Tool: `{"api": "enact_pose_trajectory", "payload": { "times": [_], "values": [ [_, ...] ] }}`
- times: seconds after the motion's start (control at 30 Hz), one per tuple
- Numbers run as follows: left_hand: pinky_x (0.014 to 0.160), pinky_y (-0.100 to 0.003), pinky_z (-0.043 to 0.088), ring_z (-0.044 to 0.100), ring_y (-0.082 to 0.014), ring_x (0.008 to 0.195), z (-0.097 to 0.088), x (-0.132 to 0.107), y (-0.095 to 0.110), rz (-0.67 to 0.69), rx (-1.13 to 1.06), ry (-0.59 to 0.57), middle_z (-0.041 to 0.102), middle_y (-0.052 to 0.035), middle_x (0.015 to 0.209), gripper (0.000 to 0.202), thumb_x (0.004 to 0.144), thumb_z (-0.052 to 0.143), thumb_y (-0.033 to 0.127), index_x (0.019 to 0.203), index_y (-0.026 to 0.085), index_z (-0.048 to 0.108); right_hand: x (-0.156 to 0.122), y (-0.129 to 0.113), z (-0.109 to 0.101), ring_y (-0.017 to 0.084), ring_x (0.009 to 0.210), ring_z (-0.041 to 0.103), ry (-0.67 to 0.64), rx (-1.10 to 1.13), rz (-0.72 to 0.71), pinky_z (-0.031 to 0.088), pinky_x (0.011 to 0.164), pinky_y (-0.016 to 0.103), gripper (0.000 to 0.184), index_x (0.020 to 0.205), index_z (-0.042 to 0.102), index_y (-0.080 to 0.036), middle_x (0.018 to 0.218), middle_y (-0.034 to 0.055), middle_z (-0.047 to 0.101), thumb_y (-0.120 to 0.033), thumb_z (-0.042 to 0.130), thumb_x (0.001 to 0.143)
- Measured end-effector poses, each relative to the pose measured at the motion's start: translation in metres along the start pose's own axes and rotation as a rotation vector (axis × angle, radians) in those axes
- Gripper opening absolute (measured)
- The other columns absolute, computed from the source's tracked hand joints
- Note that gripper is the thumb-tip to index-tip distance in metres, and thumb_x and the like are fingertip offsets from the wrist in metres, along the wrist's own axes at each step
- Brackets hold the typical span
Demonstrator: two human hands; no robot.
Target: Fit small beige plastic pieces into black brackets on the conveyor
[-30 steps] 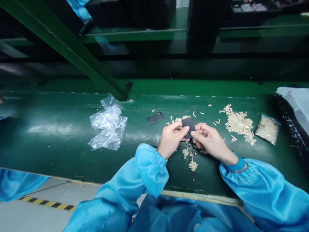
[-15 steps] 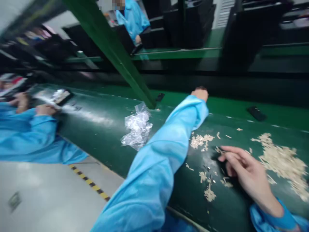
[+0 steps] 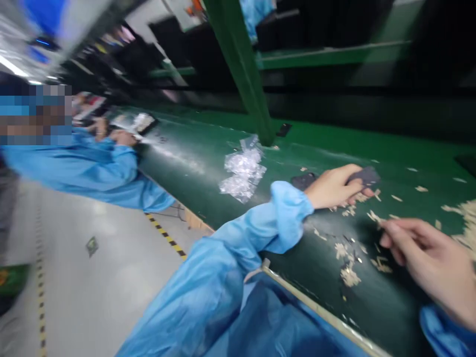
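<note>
My left hand (image 3: 336,186) is closed around a dark grey flat piece (image 3: 368,176), low over the green table (image 3: 193,198). Behind its wrist shows another dark flat piece (image 3: 303,179), partly covered by the hand. To the right, my right hand (image 3: 424,248) is pinched, thumb against fingers, with a small pale strip (image 3: 375,217) at the fingertips. Blur hides the strip's exact kind. Between and below the hands lie small heaps of pale strips (image 3: 349,276) and a few tiny dark bits.
A bigger heap of pale strips (image 3: 466,218) is at the right edge. Crumpled clear plastic bags (image 3: 243,168) lie left of my hands, near a slanting green post (image 3: 249,74). A small black piece (image 3: 284,130) is by its foot. A co-worker's blue sleeve (image 3: 124,161) rests farther left.
My left hand has come back from the far side of the table towards me, now with the dark piece in its grip. My right hand stays pinched near the strips. The view has turned left.
</note>
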State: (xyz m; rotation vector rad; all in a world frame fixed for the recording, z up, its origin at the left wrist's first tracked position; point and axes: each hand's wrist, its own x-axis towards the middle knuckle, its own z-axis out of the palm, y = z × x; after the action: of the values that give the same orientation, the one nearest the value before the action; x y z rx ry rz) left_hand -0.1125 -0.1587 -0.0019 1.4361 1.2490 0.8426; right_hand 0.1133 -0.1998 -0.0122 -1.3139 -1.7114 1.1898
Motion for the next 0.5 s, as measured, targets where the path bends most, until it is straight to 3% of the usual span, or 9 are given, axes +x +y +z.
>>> {"api": "enact_pose_trajectory", "payload": {
  "times": [0.1,0.17,0.27,0.37,0.5],
  "values": [
    [0.045,-0.015,0.043,0.061,-0.0058,0.055,0.014,-0.038,-0.016,-0.072,-0.164,0.056,0.078,-0.0063,0.102,0.025,0.100,0.045,0.024,0.124,0.018,0.051,0.001,-0.002,0.000,0.013,0.047,0.054,-0.166,-0.032,0.056,0.042,0.041,0.025,0.032,0.091,0.074,-0.021,0.065,0.0040,0.070,-0.053,0.072,0.087],
    [0.051,-0.016,0.050,0.066,-0.0074,0.063,0.015,-0.048,-0.024,-0.056,-0.251,0.039,0.077,-0.0078,0.101,0.027,0.100,0.047,0.025,0.126,0.017,0.051,0.003,0.000,-0.001,0.014,0.057,0.060,-0.260,-0.048,0.064,0.047,0.050,0.025,0.032,0.091,0.074,-0.020,0.071,0.0045,0.072,-0.052,0.074,0.087],
    [0.056,-0.019,0.055,0.069,-0.0101,0.070,0.015,-0.050,-0.028,-0.047,-0.322,0.012,0.076,-0.0110,0.104,0.032,0.101,0.049,0.028,0.130,0.015,0.052,0.004,0.002,-0.001,0.012,0.053,0.052,-0.366,-0.149,0.071,0.040,0.049,0.025,0.029,0.089,0.074,-0.019,0.062,0.0001,0.063,-0.048,0.071,0.090],
    [0.053,-0.019,0.052,0.067,-0.0093,0.068,0.015,-0.050,-0.025,-0.014,-0.323,0.010,0.075,-0.0104,0.105,0.034,0.100,0.051,0.026,0.132,0.015,0.052,0.003,0.001,0.000,0.011,0.054,0.048,-0.440,-0.267,-0.053,0.037,0.051,0.026,0.019,0.088,0.075,-0.021,0.066,-0.0007,0.063,-0.039,0.070,0.092],
    [0.053,-0.018,0.050,0.063,-0.0080,0.065,0.015,-0.051,-0.023,0.021,-0.276,0.042,0.075,-0.0077,0.098,0.032,0.098,0.053,0.025,0.129,0.015,0.055,-0.001,-0.003,0.005,0.013,0.065,0.053,-0.417,-0.381,-0.264,0.042,0.061,0.028,0.009,0.093,0.073,-0.022,0.088,0.0026,0.068,-0.029,0.069,0.094]
  ]
}}
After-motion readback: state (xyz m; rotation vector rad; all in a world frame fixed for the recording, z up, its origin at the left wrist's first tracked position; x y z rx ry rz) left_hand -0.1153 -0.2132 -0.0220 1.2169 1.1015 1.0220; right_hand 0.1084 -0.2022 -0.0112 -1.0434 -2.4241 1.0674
